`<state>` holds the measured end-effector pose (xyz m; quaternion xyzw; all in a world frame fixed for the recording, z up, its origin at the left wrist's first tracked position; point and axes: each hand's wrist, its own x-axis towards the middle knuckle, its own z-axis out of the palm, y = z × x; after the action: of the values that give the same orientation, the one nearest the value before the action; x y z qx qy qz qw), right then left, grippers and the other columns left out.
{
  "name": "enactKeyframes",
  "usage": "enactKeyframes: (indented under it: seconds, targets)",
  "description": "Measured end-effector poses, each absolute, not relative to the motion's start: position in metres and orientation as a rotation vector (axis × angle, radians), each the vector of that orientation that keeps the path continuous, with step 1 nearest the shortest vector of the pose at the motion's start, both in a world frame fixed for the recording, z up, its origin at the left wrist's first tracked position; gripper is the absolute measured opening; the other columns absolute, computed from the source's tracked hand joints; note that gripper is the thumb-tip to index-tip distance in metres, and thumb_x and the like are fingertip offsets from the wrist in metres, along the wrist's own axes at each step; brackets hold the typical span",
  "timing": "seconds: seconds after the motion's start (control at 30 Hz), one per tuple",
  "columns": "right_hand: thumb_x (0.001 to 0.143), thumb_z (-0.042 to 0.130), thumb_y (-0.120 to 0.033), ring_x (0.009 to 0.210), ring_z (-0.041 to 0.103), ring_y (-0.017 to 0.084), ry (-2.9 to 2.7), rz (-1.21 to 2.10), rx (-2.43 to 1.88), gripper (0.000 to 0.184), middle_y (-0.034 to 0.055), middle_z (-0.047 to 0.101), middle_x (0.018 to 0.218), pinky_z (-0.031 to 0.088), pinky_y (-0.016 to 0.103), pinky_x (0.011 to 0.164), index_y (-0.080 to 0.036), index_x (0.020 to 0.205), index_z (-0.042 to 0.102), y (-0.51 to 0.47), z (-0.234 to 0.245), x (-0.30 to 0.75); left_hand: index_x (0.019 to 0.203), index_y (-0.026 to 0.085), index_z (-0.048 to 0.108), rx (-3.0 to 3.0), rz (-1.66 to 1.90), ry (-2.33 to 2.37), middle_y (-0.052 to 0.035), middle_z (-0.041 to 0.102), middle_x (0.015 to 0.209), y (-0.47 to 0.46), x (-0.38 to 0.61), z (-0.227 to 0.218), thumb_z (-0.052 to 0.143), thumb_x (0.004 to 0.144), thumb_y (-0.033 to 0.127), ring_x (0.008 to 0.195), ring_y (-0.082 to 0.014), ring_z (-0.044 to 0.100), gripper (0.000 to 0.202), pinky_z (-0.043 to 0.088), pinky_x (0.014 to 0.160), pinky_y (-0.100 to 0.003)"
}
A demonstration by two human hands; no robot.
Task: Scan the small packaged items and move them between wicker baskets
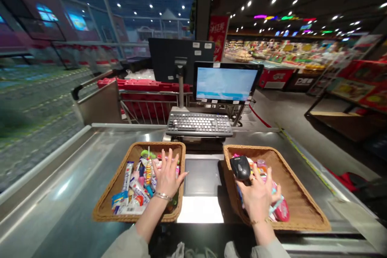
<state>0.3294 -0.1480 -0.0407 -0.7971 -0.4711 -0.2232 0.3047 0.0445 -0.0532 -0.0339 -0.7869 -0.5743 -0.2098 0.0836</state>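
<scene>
While we stand at a steel counter (60,193), both our hands are down in two wicker baskets that flank a dark scan plate (202,176) set into it. Left of the plate, the left basket (104,209) is heaped with small bright packets (136,189), sticks and sweets. Our left hand (167,175) lies on the side of the heap nearest the plate, palm down, fingers spread wide, gripping nothing we can see; what lies under the palm is hidden. Right of the plate, the right basket (305,205) holds fewer goods, among them a pink pack (281,209). Our right hand (256,197) is over them, fingers curled round a black scanner (241,167) whose head points away from us. Beyond the plate sit a keyboard (198,123) and a lit screen (225,84).

We judge the step in hand to be picking one packet from the heap. To do it well, we would close the spread fingers on a single top packet, not a bunch. We would lift it clear so nothing spills over the rim nearest the plate, and turn its code face up. The scanner should stay level, with its window aimed at that code.
</scene>
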Motion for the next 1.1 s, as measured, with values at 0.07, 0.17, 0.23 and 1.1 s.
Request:
enactKeyframes:
  seconds: [0.07,0.17,0.23,1.1]
  targets:
    - [0.085,0.051,-0.047,0.140,0.032,0.038,-1.277,-0.605,-2.098,0.032,0.0104,0.067,0.126,0.022,0.061,0.101,-0.023,0.086,0.071,-0.145,-0.041,0.325,0.141,0.021,0.050,-2.286,-0.594,-1.791,-0.0164,0.032,0.158,-0.052,0.018,-0.041,0.059,0.087,0.050,0.149,-0.0405,0.017,0.062,0.005,0.114,-0.074]
    - [0.084,0.051,-0.049,0.138,0.034,0.039,-1.380,-0.573,-2.062,0.032,0.0112,0.066,0.126,0.021,0.062,0.102,-0.024,0.081,0.071,-0.142,-0.035,0.315,0.140,0.019,0.052,-2.182,-0.538,-1.894,-0.0171,0.030,0.158,-0.049,-0.020,-0.049,0.059,0.087,0.051,0.149,-0.0410,0.016,0.062,0.004,0.113,-0.075]
    - [0.085,0.051,-0.049,0.138,0.035,0.040,-1.404,-0.574,-2.027,0.033,0.0126,0.066,0.125,0.019,0.063,0.103,-0.023,0.080,0.071,-0.140,-0.029,0.305,0.139,0.018,0.052,-2.138,-0.507,-1.937,-0.0171,0.030,0.159,-0.048,-0.041,-0.054,0.057,0.088,0.050,0.149,-0.0409,0.016,0.060,0.005,0.113,-0.074]
    - [0.081,0.052,-0.047,0.138,0.035,0.035,-1.750,-0.274,-1.879,0.030,0.0052,0.068,0.124,0.023,0.058,0.104,-0.025,0.071,0.070,-0.117,-0.035,0.211,0.103,0.036,0.073,-2.752,-0.020,-1.128,-0.0009,0.039,0.156,0.042,-0.125,-0.072,0.063,0.089,0.030,0.151,-0.0285,0.018,0.018,-0.003,0.117,-0.067]
